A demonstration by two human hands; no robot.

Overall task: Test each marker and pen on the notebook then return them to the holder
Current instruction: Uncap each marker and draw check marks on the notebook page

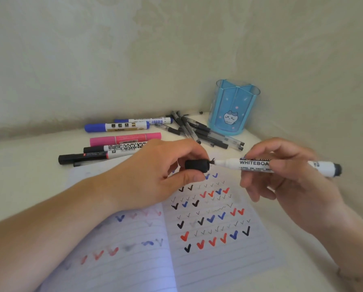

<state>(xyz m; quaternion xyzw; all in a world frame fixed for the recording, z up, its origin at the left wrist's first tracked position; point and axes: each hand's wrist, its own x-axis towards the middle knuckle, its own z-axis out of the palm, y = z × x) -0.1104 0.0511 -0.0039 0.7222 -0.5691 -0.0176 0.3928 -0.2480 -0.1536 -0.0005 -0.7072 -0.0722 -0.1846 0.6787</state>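
White lined paper of the open notebook [208, 249] lies nearest you, at 6 o'clock on the bench [29, 165], its pages covered with black, blue and red ticks. Above it, your left hand [155, 175] pinches a black cap [197, 165] between thumb and fingertips, its open end facing 3 o'clock. Your right hand [281, 175] grips the whiteboard marker [260, 165] around the barrel, lying level, its bare nib pointing to 9 o'clock and just at the mouth of the cap. Whether nib and cap touch, you cannot tell.

Farther off, at 10 o'clock, five markers [113, 144] lie side by side: two black, one pink, two blue. At 12 o'clock a heap of thin black pens [197, 131] sprawls crosswise. Just beside them, at 1 o'clock against the wall [134, 49], the blue holder [231, 110] stands upright.
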